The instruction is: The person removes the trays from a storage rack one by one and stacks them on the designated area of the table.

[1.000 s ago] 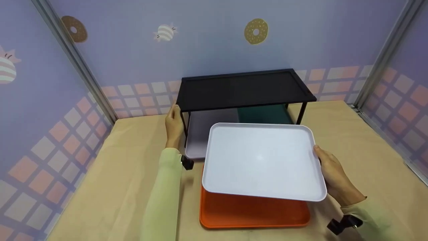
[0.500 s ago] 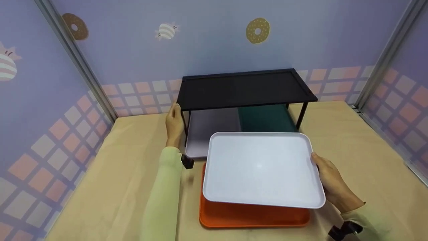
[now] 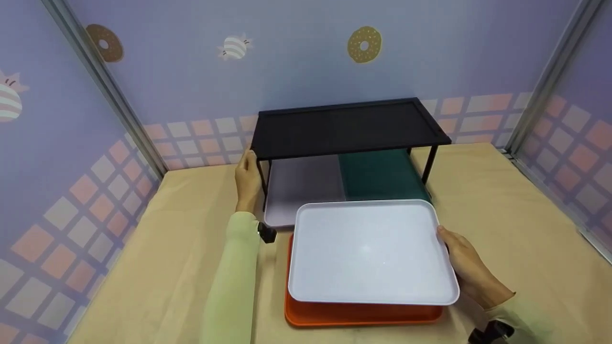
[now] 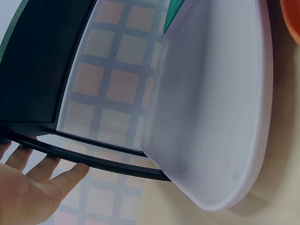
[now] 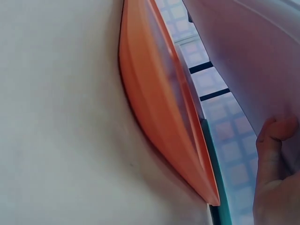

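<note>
My right hand (image 3: 471, 265) grips the right edge of a white tray (image 3: 368, 253), thumb on the rim and fingers underneath. The tray hangs tilted above an orange tray (image 3: 363, 315) lying on the table; in the right wrist view, fingers (image 5: 281, 129) bend against its underside. My left hand (image 3: 247, 184) rests at the front left corner of a black rack (image 3: 349, 129). In the left wrist view its fairly straight fingers (image 4: 70, 179) touch the rack's leg (image 4: 108, 163). Under the rack lie a pale lilac tray (image 3: 306, 179) and a dark green tray (image 3: 382, 177), side by side.
The table has a beige cloth (image 3: 181, 267). A patterned wall (image 3: 306, 57) stands right behind the rack, with side walls at left and right. Black wrist cameras (image 3: 267, 232) sit on both sleeves.
The white tray has come lower and nearer the front with my right hand, covering more of the orange tray and uncovering more of the green one. My left hand stays at the rack.
</note>
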Available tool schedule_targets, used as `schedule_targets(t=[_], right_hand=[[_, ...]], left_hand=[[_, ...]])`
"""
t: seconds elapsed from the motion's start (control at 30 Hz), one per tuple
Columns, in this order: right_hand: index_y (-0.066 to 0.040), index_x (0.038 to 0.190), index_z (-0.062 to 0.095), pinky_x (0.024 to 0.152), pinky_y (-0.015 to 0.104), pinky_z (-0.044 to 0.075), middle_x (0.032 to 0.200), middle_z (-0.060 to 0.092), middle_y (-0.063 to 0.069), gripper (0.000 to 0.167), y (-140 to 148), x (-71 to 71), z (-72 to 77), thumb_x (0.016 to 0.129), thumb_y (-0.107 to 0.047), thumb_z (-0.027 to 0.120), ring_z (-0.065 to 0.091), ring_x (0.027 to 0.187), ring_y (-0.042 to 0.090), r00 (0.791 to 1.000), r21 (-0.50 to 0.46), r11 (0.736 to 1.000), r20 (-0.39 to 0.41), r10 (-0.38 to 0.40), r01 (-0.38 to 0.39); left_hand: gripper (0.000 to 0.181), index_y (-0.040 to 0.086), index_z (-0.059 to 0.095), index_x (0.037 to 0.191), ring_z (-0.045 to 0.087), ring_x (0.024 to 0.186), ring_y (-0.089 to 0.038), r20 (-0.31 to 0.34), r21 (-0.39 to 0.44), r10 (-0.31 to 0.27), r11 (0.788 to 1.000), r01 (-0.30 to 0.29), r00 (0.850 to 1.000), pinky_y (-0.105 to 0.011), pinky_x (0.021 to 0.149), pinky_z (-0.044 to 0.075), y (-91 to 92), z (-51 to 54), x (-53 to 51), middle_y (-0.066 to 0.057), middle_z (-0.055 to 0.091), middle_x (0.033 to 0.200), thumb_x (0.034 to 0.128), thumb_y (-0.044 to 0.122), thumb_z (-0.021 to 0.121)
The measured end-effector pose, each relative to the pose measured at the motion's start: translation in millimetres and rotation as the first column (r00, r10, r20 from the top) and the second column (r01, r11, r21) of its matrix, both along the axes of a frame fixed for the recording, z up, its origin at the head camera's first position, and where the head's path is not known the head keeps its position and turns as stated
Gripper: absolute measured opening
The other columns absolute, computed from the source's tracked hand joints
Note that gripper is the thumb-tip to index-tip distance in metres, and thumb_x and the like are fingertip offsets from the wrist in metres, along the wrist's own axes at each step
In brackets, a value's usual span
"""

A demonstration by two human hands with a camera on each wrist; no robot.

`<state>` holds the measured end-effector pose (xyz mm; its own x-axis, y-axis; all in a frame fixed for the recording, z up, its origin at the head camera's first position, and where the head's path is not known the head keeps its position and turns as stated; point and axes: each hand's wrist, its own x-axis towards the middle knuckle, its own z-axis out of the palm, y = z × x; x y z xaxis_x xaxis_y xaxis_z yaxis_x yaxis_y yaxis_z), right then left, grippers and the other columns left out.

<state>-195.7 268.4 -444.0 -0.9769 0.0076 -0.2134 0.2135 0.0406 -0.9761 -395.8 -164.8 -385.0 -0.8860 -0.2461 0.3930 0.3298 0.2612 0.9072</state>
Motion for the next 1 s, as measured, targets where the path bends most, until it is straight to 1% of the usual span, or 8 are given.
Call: schedule_targets(t=[0.23, 0.4, 0.57, 0.67, 0.8, 1.0], right_hand=[[0.004, 0.148, 0.032, 0.080, 0.031, 0.057, 0.102, 0.062, 0.001, 0.070, -1.3, -0.6, -3.8, 0.109, -0.055, 0.031, 0.064, 0.091, 0.011, 1.000, 0.027, 0.999, 0.012, 0.016, -0.017], [0.005, 0.149, 0.031, 0.080, 0.030, 0.056, 0.103, 0.062, 0.001, 0.071, -2.0, -0.7, -6.3, 0.110, -0.054, 0.030, 0.063, 0.092, 0.011, 1.000, 0.048, 0.999, 0.018, 0.019, -0.020], [0.005, 0.147, 0.034, 0.079, 0.031, 0.057, 0.101, 0.064, 0.001, 0.072, -3.1, -0.5, -8.2, 0.109, -0.056, 0.031, 0.065, 0.090, 0.012, 1.000, 0.029, 0.999, 0.020, 0.019, -0.020], [0.005, 0.142, 0.036, 0.077, 0.033, 0.058, 0.098, 0.065, 0.002, 0.068, -4.1, -0.8, -9.5, 0.109, -0.054, 0.031, 0.066, 0.087, 0.014, 1.000, 0.009, 1.000, 0.017, 0.024, -0.024], [0.005, 0.139, 0.038, 0.076, 0.033, 0.059, 0.095, 0.066, 0.002, 0.065, -4.7, -1.3, -11.0, 0.110, -0.052, 0.031, 0.067, 0.084, 0.014, 1.000, -0.004, 1.000, 0.016, 0.023, -0.023], [0.005, 0.139, 0.039, 0.076, 0.033, 0.059, 0.094, 0.066, 0.002, 0.066, -4.1, -2.3, -12.2, 0.110, -0.053, 0.031, 0.067, 0.084, 0.014, 0.999, 0.003, 1.000, 0.029, 0.027, -0.027]], left_hand=[[0.047, 0.003, 0.045, 0.153, 0.039, 0.149, -0.027, 0.001, 0.007, 0.016, 1.000, -0.016, 1.000, -0.036, 0.124, 0.032, -0.7, -0.9, -2.0, -0.015, 0.044, 0.158, 0.1127, 0.025, 0.039], [0.048, 0.002, 0.044, 0.154, 0.038, 0.150, -0.028, 0.004, 0.001, 0.006, 1.000, -0.006, 1.000, -0.037, 0.124, 0.032, -0.6, -1.3, -0.7, -0.017, 0.043, 0.159, 0.1132, 0.027, 0.037], [0.049, 0.004, 0.042, 0.155, 0.036, 0.151, -0.028, 0.015, 0.002, -0.011, 1.000, 0.011, 1.000, -0.036, 0.124, 0.031, -0.8, -0.6, 1.4, -0.016, 0.041, 0.160, 0.1133, 0.029, 0.036], [0.050, 0.003, 0.041, 0.156, 0.035, 0.151, -0.028, 0.019, 0.005, -0.017, 1.000, 0.017, 1.000, -0.036, 0.124, 0.030, -0.8, -0.2, 2.2, -0.016, 0.041, 0.160, 0.1133, 0.029, 0.036], [0.050, 0.002, 0.042, 0.155, 0.037, 0.150, -0.028, 0.022, 0.001, -0.006, 1.000, 0.006, 1.000, -0.035, 0.124, 0.030, -0.5, 0.1, 1.7, -0.016, 0.043, 0.159, 0.1131, 0.028, 0.038], [0.049, 0.002, 0.043, 0.155, 0.037, 0.150, -0.027, 0.023, 0.009, 0.005, 1.000, -0.006, 1.000, -0.034, 0.124, 0.030, -0.6, 0.4, 0.4, -0.015, 0.043, 0.159, 0.1128, 0.027, 0.039]])
